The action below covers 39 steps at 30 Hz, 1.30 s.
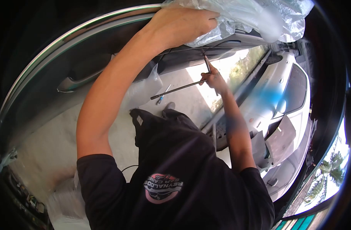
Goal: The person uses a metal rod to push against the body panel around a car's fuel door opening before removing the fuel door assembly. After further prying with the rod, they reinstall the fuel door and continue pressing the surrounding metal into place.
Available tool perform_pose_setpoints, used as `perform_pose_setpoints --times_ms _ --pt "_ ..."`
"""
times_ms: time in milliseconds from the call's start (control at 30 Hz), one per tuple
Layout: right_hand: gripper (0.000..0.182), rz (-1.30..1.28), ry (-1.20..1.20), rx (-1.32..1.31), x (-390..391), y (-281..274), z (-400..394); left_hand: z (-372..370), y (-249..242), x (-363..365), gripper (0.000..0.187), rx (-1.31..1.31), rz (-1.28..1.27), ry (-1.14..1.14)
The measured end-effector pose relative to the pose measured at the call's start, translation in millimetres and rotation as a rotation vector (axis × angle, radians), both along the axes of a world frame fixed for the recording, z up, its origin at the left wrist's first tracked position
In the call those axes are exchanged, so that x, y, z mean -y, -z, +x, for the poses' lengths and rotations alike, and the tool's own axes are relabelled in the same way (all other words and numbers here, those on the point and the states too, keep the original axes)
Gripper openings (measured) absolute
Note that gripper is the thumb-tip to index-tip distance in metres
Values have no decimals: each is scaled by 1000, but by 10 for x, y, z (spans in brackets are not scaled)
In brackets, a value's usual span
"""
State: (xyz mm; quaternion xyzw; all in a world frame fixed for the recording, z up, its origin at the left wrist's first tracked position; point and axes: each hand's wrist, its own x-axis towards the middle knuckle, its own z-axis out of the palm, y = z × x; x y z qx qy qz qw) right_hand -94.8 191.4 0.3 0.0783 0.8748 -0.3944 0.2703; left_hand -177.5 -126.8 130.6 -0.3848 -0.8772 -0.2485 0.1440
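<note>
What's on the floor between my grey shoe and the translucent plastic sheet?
In the head view, a slim blue-handled tool lies on the pale floor. The end of the long dark metal rod in your right hand shows beside it.

A pale concrete floor (118,119) spreads beneath the work area, sunlit toward two o'clock of the view's center. At eleven o'clock, a slim-shafted tool (159,101) with a blue handle lies on it, shaft pointing to one o'clock, near a grey shoe (170,105).
</note>
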Motion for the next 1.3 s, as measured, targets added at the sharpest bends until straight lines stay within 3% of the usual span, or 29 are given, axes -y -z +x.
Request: perform_pose_setpoints --times_ms 67,133,433,733,800,867,1000,1300 --pt "90 -8 -17 -39 -9 -92 40 -7 124 -44 37 -181 -5 -101" --pt "89 47 48 -76 112 -362 104 18 97 -21 37 -154 2 -94" --pt "87 -9 130 -210 -316 -582 161 6 124 -28 38 -220 34 -64" --pt "89 -162 17 -291 -1047 -257 -114 55 -15 -218 40 -345 -73 -83" --pt "89 -217 -6 -253 -1158 -346 -162 136 -41 -403 39 -392 -108 -93" --pt "87 -244 -71 -309 -1396 -180 -257 349 -97 -668 36 -425 -216 -305" --pt "86 -244 -213 -345 -1793 -52 -356 535 -4 -1250 32 -478 -241 -515" --pt "86 -512 -297 -243 -2115 49 -631 600 1 -2234 33 -445 -392 -632"
